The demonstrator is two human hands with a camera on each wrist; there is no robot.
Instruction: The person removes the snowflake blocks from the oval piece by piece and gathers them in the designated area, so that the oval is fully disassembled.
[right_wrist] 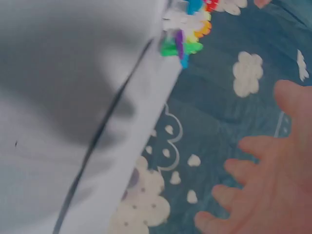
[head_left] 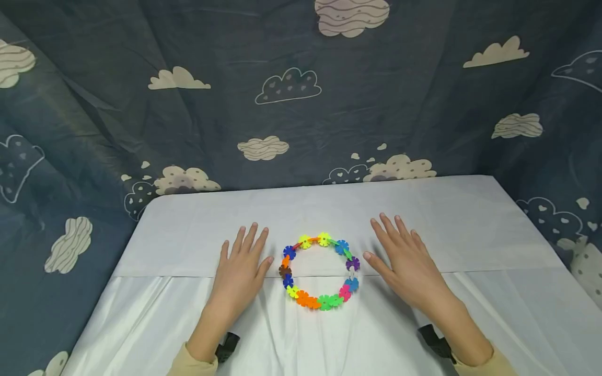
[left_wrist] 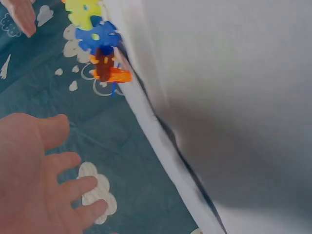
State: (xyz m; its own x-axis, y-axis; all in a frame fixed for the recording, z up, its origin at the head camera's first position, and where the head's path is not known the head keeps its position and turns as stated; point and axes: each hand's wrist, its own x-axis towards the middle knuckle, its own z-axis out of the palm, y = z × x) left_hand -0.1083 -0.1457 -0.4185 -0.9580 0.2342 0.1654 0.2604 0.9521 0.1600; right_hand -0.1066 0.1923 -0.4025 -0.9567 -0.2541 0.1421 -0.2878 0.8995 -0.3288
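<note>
A ring of linked plastic snowflake discs (head_left: 324, 302) in many colours lies on the white-covered table, between the two hands. To its left is my left hand (head_left: 241, 274), palm down with fingers straight and spread, apart from the ring. My right hand (head_left: 408, 269) mirrors it on the right, fingers spread and holding nothing. In the left wrist view, my left hand (left_wrist: 39, 170) shows its palm side, with blue and yellow discs (left_wrist: 97, 36) at the top. The right wrist view has my right hand (right_wrist: 265, 170) at the lower right and green and purple discs (right_wrist: 180, 46) above.
A white cloth (head_left: 188, 224) covers the table, with a seam across it. Behind and at both sides hangs a dark blue curtain (head_left: 226, 120) printed with clouds. Black straps (head_left: 228, 346) sit at the wrists, beside beige sleeves (head_left: 193, 360).
</note>
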